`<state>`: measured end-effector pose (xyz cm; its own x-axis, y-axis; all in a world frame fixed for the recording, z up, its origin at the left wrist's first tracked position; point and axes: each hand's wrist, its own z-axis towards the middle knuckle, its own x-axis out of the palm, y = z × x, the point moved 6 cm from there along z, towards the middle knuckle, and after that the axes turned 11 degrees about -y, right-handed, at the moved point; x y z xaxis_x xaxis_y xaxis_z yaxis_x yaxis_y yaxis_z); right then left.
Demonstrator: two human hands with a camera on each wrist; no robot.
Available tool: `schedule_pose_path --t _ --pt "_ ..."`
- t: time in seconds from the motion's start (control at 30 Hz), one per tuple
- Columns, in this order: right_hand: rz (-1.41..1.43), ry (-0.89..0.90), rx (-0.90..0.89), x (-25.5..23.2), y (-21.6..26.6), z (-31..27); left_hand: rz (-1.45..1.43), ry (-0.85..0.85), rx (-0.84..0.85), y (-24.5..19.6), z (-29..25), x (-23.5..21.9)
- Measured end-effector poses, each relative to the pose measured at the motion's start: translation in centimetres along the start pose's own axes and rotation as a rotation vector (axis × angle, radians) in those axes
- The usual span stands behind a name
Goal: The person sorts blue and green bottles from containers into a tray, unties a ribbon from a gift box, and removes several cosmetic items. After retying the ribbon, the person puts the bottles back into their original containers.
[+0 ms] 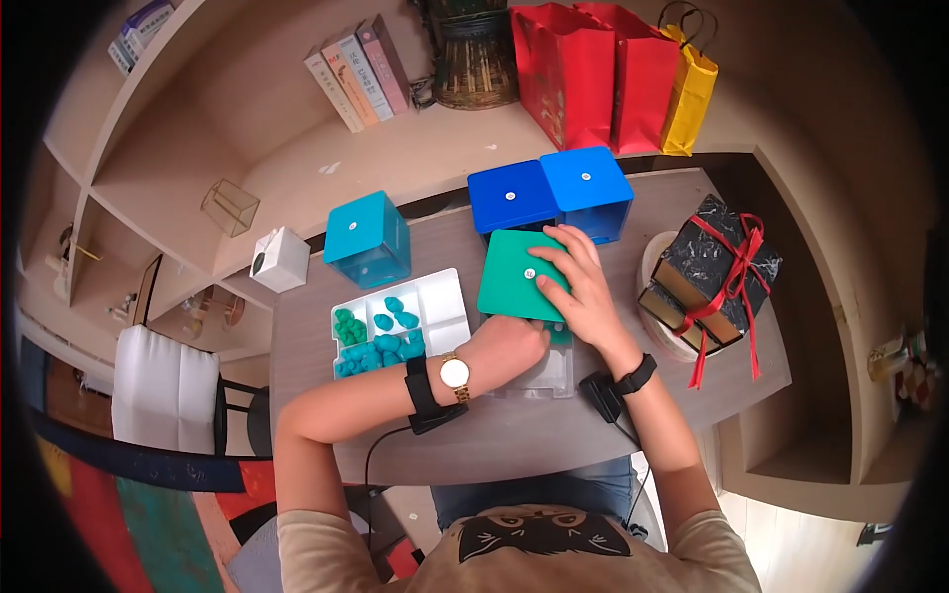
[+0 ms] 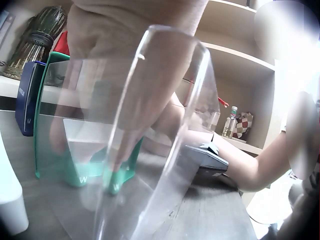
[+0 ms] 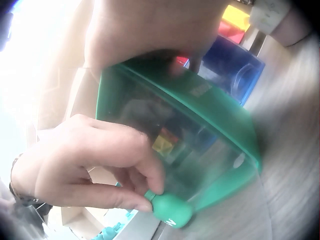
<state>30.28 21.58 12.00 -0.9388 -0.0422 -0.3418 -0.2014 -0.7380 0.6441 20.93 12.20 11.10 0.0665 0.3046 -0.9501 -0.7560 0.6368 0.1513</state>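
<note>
In the head view the left hand (image 1: 506, 348) is at the near side of a green-topped box (image 1: 514, 272). The right wrist view shows its thumb and fingers pinching a small green rounded piece (image 3: 171, 210) beside the box's clear wall. The right hand (image 1: 583, 287) grips the green top, fingers spread over its right part and bent at the far edge. Clear plastic (image 1: 549, 376) shows below the box. Through clear plastic in the left wrist view, green shapes (image 2: 116, 182) appear near the left fingertips; whether one is a reflection, I cannot tell.
Left of the box, a white divided tray (image 1: 445, 296) holds green and teal pieces. Behind stand a teal box (image 1: 368, 237) and two blue boxes (image 1: 512, 195). A white cube (image 1: 281, 259) is at the left, black gift boxes with red ribbon (image 1: 717, 267) at the right.
</note>
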Motion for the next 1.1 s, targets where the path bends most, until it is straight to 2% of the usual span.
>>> schedule_pose_path --t 0.03,0.13,0.23,0.37,0.4,0.43,0.5,0.6,0.7,0.9,1.0,1.1 --pt "0.002 0.001 0.003 0.0 0.0 0.0 -0.002 -0.004 -0.011 -0.1 0.0 0.0" --pt "-0.012 0.009 0.005 -0.1 0.0 0.1 -0.036 0.133 -0.115 -0.6 -0.7 -1.5" --pt "-0.009 0.022 -0.004 0.0 0.3 0.3 -0.167 0.035 -0.177 -0.3 -1.5 -6.7" --pt "0.003 0.038 0.037 0.1 0.5 0.3 -0.119 -0.179 -0.475 5.1 -7.2 -11.0" --pt "0.001 0.040 0.037 0.1 0.3 0.3 -0.066 -0.197 -0.596 7.6 -9.7 -9.9" --pt "-0.005 0.040 0.037 0.2 0.2 0.3 -0.050 -0.189 -0.729 9.3 -11.6 -10.5" --pt "-0.014 0.037 0.044 0.2 0.3 0.2 0.027 -0.165 -0.857 13.1 -16.4 -9.1" --pt "-0.013 0.039 0.044 0.2 0.0 0.2 0.068 -0.058 -0.956 16.7 -21.8 -6.7" --pt "-0.017 0.042 0.042 0.2 -0.1 0.2 0.037 0.093 -1.019 17.5 -23.7 -5.0" --pt "-0.021 0.046 0.033 0.1 0.0 0.1 0.077 0.099 -0.956 17.6 -24.1 -2.6" --pt "-0.008 0.046 0.038 0.0 0.1 0.1 0.081 0.086 -0.939 17.9 -23.9 -2.6" --pt "0.007 0.044 0.049 0.0 0.2 0.1 -0.005 -0.058 -0.948 18.3 -23.3 -4.4"
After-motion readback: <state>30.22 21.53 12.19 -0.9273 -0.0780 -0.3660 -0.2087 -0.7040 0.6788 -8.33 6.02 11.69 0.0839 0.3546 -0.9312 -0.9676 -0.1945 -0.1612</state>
